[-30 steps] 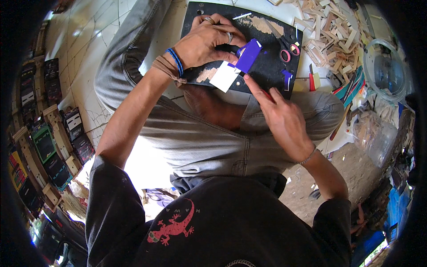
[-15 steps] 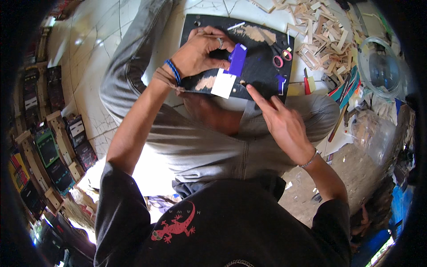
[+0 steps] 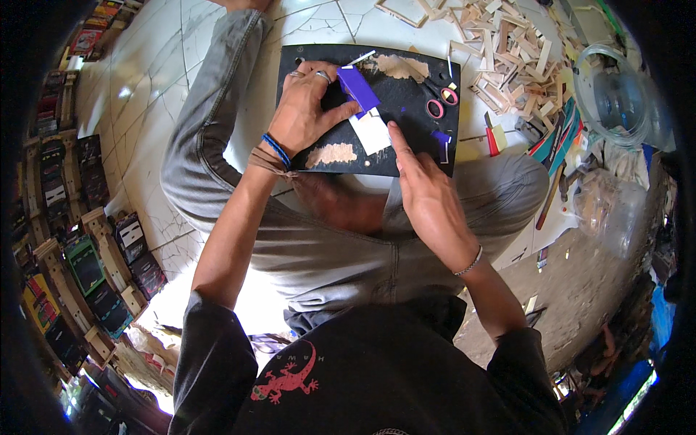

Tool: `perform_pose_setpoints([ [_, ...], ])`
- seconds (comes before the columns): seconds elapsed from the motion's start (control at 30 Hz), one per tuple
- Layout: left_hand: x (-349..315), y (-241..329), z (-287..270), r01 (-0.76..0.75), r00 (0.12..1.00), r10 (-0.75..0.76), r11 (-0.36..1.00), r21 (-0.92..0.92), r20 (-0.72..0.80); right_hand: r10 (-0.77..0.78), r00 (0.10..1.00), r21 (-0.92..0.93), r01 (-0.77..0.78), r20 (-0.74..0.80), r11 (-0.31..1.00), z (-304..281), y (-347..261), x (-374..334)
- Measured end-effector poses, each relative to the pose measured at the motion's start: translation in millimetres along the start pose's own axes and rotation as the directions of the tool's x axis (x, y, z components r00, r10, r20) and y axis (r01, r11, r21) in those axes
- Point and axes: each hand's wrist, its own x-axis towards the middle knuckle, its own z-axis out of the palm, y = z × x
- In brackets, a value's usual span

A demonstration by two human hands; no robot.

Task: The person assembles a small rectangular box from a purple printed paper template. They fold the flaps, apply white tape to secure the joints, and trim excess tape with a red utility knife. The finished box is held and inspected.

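A small purple box-like piece [image 3: 359, 90] with a white flap [image 3: 370, 133] at its near end lies slanted over a black board [image 3: 290, 76]. My left hand [image 3: 308, 109] is closed about its left side, thumb pressed near the flap; the other fingertips are partly hidden. My right hand [image 3: 429, 185] is stretched out, its index fingertip at the right edge of the white flap. I cannot tell how firmly it touches. Scissors with pink-ringed handles [image 3: 438, 101] rest on the board's right side, and a purple scrap [image 3: 441, 136] lies nearer.
Brownish patches [image 3: 331, 155] mark the board. A heap of wooden strips [image 3: 511, 61] covers the tiles at the far right, near a clear plastic tub [image 3: 612, 94] and a saw-like blade [image 3: 554, 134]. Boxed goods on wooden racks [image 3: 94, 254] line the left.
The purple piece has turned, its far end swinging left, and moved left with my left hand. My right index finger has come to the flap's edge. The view has shifted slightly.
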Motion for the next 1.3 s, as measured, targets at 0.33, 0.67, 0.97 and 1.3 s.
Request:
perform_pose_setpoints([
  [0.33, 1.2, -2.4, -0.8, -0.020, 1.000, 0.020, 1.000, -0.016, -0.003, -0.063, 0.998, -0.019, 0.063, -0.015, 0.998, 5.2, 4.7, 1.0],
  [0.67, 1.3, -5.1, 0.7, -0.059, 0.998, 0.060, 0.997, 0.045, -0.023, -0.014, 1.000, -0.039, 0.014, 0.002, 0.999, 4.8, 1.8, 0.2],
  [0.97, 0.9, -2.5, 0.9, -0.034, 0.999, 0.036, 0.998, 0.052, -0.024, -0.071, 0.997, -0.024, 0.071, 0.004, 0.997, 4.4, 5.5, 0.2],
  [1.3, -0.2, -5.0, 1.7, -0.046, 0.999, 0.047, 0.997, 0.066, -0.019, -0.030, 0.999, -0.044, 0.030, 0.011, 0.999, 4.7, 3.0, 0.6],
])
